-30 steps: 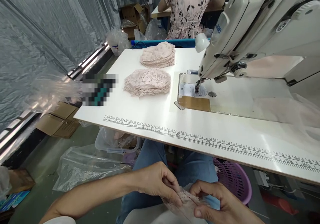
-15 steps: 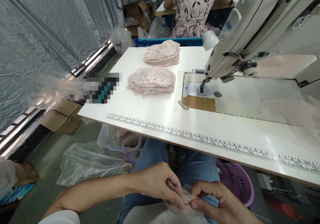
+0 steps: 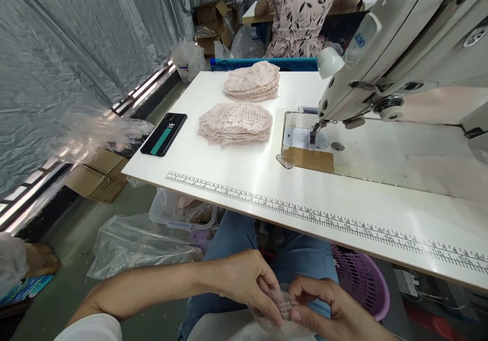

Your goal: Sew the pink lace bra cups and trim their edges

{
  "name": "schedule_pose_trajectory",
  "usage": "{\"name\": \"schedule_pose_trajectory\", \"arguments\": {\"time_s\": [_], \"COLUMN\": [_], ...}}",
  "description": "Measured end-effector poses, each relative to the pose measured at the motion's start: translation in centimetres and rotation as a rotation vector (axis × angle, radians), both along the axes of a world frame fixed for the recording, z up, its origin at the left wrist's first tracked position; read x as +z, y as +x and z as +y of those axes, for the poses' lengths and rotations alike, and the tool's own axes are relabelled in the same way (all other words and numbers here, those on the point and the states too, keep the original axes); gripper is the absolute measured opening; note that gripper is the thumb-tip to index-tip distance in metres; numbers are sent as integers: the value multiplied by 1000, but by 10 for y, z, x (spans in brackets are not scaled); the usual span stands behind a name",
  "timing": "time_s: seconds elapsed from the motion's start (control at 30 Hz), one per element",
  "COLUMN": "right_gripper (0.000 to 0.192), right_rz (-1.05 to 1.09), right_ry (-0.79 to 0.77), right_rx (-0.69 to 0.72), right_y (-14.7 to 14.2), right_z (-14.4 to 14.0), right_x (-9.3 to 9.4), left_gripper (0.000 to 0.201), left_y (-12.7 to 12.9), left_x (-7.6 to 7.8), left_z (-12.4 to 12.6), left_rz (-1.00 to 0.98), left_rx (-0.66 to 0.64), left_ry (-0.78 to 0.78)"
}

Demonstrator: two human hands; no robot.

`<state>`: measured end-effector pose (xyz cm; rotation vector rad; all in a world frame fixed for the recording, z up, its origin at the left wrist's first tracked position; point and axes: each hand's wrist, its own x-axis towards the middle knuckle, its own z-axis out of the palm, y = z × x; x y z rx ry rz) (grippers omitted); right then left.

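Pinching a small lace piece (image 3: 284, 308) between both thumbs and fingertips, our left hand (image 3: 244, 285) and right hand (image 3: 328, 305) work low over the lap, near the table (image 3: 236, 163) edge. Partly hidden, the thin lace could probably slip or tear under uneven pull.

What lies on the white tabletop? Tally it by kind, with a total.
Stacks of pink lace pieces: 2, far stack and near stack
Phone: 1
Sewing machine: 1
Total: 4
Below the table, left hand and right hand pinch another lace piece.
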<state>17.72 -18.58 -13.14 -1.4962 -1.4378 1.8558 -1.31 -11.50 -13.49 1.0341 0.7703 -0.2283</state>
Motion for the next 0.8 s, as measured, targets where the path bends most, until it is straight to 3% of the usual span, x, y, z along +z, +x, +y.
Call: {"name": "schedule_pose_trajectory", "arguments": {"time_s": [0.27,0.53,0.8], "right_gripper": [38,37,30], "right_rz": [204,166,116], "right_ry": [-111,-59,-73], "right_rx": [9,28,-1], "right_y": [6,3,-2], "right_z": [0,1,0], "right_x": [-10,-6,-3], "left_gripper": [49,46,34], "left_y": [4,-2,-3], "left_x": [3,-8,-3], "left_z": [3,0,0], "left_rz": [1,-21,-25], "left_rx": [31,-1,57], "left_ry": [-103,-14,-35]}}
